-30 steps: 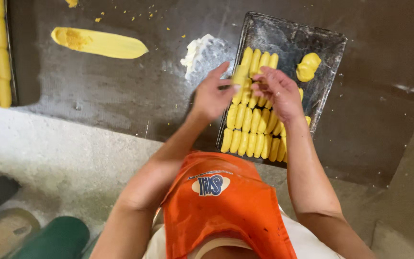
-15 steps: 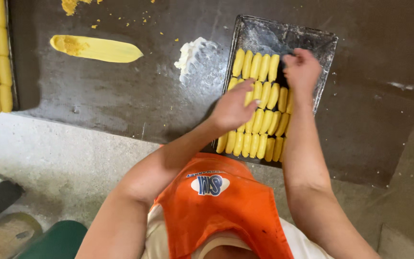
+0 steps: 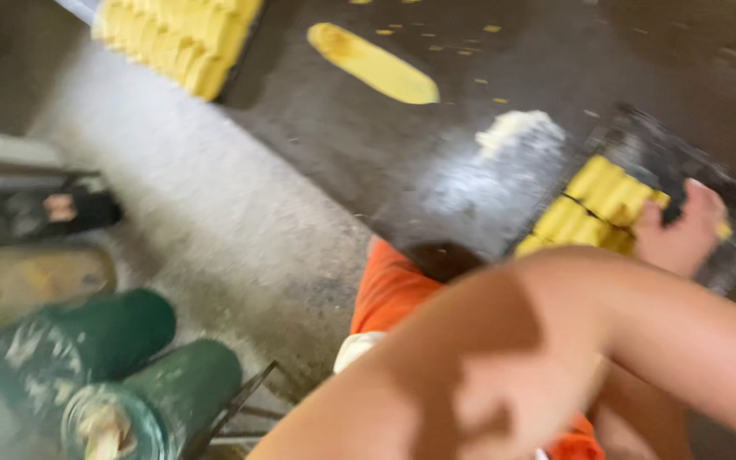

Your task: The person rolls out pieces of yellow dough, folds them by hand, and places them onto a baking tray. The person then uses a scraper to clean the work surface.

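- Head view, blurred and tilted; I log only what I can make out.
- One hand (image 3: 683, 230): at the right edge, resting on the rows of yellow dough pieces (image 3: 594, 204) in the dark baking tray (image 3: 683, 162). Which hand it is I cannot tell; a bare forearm (image 3: 555, 358) crosses the foreground in front of it.
- Fingers: lying on the far end of the dough rows, toward the tray's right side; whether spread or closed I cannot tell through the blur.
- Other hand: I find none in view.
- Dough pieces: packed side by side in the tray, on the dark worktop (image 3: 342, 145).
- White flour patch (image 3: 513, 132): on the worktop just left of the tray.
- Long flat yellow dough strip (image 3: 372, 64): farther up the worktop, well apart from the tray.
- Second tray of yellow pieces (image 3: 176, 34): top left.
- Orange apron (image 3: 393, 290): below the worktop edge.
- Two green rolls (image 3: 121, 366): lower left.
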